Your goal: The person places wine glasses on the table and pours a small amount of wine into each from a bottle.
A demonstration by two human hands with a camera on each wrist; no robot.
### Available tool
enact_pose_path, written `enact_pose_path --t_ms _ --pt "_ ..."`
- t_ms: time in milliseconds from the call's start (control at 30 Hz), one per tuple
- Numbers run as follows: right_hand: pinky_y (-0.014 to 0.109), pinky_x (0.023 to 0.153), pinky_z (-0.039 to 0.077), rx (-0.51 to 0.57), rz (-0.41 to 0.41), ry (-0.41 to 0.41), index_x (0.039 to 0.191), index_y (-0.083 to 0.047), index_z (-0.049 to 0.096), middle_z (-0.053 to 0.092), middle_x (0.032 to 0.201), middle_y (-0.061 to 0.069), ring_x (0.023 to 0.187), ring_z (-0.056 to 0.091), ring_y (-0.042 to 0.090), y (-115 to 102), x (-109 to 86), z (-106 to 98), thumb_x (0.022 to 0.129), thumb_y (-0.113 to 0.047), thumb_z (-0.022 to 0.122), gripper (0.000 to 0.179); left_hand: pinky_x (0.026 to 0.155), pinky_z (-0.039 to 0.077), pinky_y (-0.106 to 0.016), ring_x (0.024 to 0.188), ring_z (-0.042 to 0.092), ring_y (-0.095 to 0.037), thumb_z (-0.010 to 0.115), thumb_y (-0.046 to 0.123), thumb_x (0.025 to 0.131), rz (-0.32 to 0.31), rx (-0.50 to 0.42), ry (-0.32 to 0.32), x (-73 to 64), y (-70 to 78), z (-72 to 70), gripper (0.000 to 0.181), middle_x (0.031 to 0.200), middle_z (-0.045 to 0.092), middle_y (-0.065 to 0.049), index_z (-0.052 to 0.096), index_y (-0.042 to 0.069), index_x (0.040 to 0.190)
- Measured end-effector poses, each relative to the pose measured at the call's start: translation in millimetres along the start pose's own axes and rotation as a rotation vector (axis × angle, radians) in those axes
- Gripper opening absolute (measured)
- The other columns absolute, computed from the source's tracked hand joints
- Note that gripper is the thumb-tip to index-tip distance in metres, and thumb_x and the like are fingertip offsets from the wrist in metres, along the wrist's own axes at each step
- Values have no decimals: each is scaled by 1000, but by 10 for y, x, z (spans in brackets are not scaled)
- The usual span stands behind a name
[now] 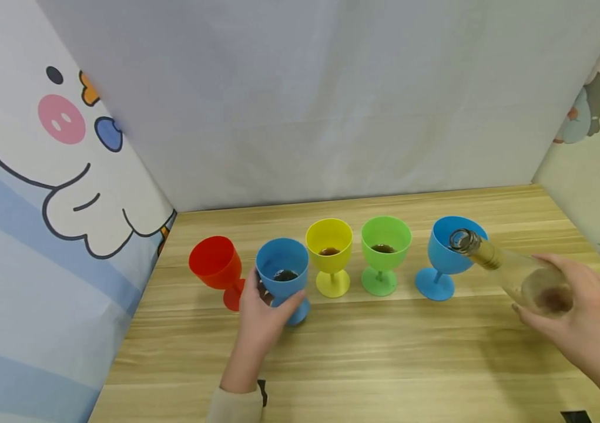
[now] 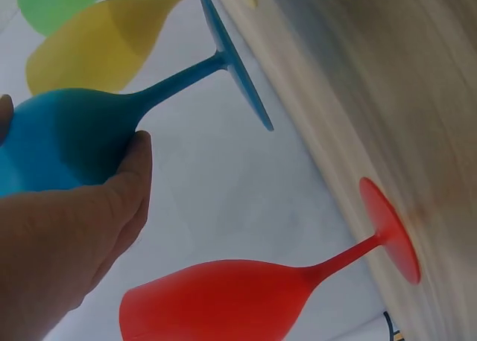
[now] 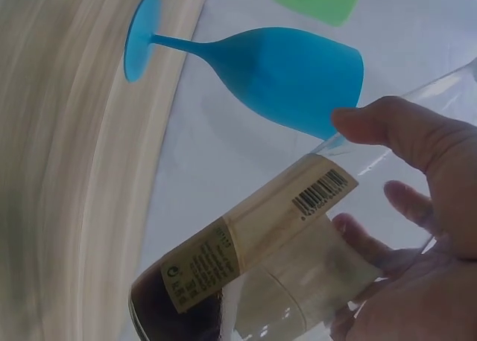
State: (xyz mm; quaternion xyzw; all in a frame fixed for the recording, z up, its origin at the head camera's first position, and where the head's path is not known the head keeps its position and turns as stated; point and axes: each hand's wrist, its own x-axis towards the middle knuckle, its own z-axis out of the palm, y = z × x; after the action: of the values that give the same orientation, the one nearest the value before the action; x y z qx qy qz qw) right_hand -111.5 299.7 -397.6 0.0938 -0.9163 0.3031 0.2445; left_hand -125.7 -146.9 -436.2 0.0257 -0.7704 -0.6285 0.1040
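My left hand (image 1: 264, 308) grips a blue goblet (image 1: 282, 264) round its bowl, with dark liquid in the bottom. In the left wrist view, this goblet's base (image 2: 235, 58) appears raised off the table. My right hand (image 1: 582, 311) holds a clear glass bottle (image 1: 516, 273), tilted with its neck pointing left. Its mouth is over or in front of a second blue goblet (image 1: 439, 258), whose inside is partly hidden. The right wrist view shows the bottle's label (image 3: 201, 266) and dark liquid at its bottom end. No stream of liquid is visible.
A red goblet (image 1: 216, 264) stands left of my left hand. Between the two blue goblets stand a yellow goblet (image 1: 329, 247) and a green goblet (image 1: 386, 244), both with dark liquid inside. The wooden table (image 1: 374, 358) meets a pale cloth backdrop (image 1: 331, 117) behind; printed panels flank it.
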Motion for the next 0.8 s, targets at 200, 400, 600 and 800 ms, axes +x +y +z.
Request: enact_pose_path --t_ms 200,400,600,800 --pt "46 79 31 9 92 -54 137 2 53 54 125 30 104 44 49 14 -14 -30 58 5 93 89 104 44 -52 131 48 -38 88 16 81 -1 26 29 94 -84 -1 84 145 48 -11 39 8 149" --pt "27 76 29 20 114 -52 138 0 54 56 124 27 101 45 40 32 -16 -48 59 3 94 89 105 43 -51 131 48 -37 88 16 81 -16 25 57 196 -133 16 87 145 48 -11 37 7 151" --pt "23 78 29 28 125 -44 138 0 54 56 123 28 101 46 24 42 -23 -47 60 0 95 88 103 45 -54 128 49 -37 88 15 81 -10 24 104 290 -165 24 84 143 51 -13 40 5 149" --pt "18 81 27 45 112 -25 138 -2 54 58 122 24 101 42 3 38 -9 -46 60 1 95 89 103 44 -55 128 49 -41 87 17 82 -20 40 115 368 -197 40 83 144 50 -15 40 4 149"
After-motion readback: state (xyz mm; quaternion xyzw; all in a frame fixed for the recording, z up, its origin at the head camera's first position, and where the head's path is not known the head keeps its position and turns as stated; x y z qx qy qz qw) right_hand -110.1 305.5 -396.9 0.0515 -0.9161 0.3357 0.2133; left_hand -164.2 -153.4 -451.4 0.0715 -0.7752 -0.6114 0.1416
